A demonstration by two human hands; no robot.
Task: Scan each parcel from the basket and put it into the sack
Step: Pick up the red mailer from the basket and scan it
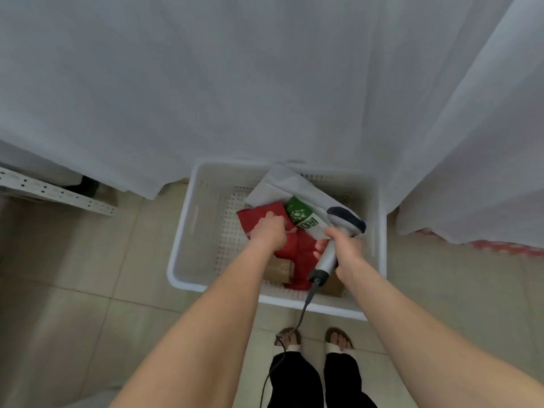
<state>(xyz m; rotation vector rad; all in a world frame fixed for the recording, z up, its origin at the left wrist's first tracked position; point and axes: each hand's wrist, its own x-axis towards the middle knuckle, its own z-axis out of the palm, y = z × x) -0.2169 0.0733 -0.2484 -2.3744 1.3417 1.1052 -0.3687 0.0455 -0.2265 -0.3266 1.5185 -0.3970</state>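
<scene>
A white perforated basket (pixel 188 231) stands on the tiled floor and holds several parcels. My left hand (pixel 269 231) reaches into it and grips a red parcel (pixel 254 217). Beside that lie a green and white parcel (pixel 300 214), a grey mailer (pixel 291 187), another red bag (pixel 300 257) and a brown box (pixel 279 269). My right hand (pixel 343 245) holds a grey barcode scanner (pixel 346 220) by its handle above the basket's right side, head pointing away from me. Its cable (pixel 300 316) hangs to the floor.
White fabric (pixel 235 83) hangs behind the basket and down the right side. A perforated metal shelf rail (pixel 59 195) juts in at the left. My feet in sandals (pixel 312 340) stand just in front of the basket. A red patterned mat edge (pixel 506 248) shows at right.
</scene>
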